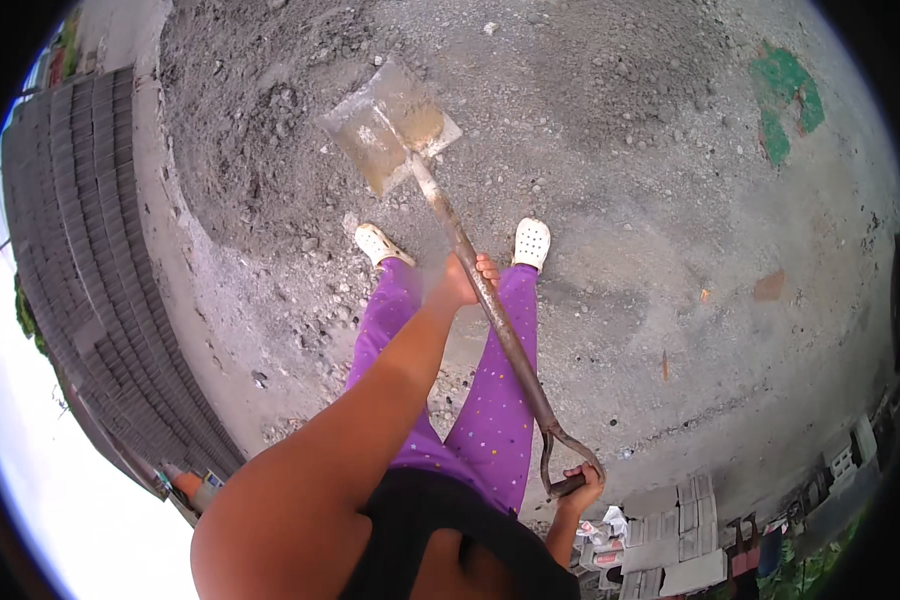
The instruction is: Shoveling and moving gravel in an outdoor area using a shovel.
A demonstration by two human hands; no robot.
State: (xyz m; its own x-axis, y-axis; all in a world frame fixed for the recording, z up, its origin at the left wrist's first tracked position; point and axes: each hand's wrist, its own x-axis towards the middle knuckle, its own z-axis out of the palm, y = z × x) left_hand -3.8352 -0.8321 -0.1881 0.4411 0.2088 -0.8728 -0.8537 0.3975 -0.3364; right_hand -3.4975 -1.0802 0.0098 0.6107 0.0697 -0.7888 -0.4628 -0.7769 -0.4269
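A long-handled shovel (505, 335) slants across my front, its worn flat blade (390, 125) far and left, its D-shaped grip near and right. The blade lies over the edge of the grey gravel; a little sandy residue clings to it. Around the middle of the shaft, my left hand (467, 278) is closed, fingers wrapped over it. At the near end my right hand (582, 487) is closed on the D-grip. Below the blade are my white clogs (532, 243), feet apart, and my purple trousers.
Loose gravel (240, 130) spreads at the far left and far middle. Stacked grey blocks (90, 220) form a long row at left. More blocks (680, 530) stand near right beside some litter. A green patch (790, 95) and a brown flat piece (769, 286) lie at right.
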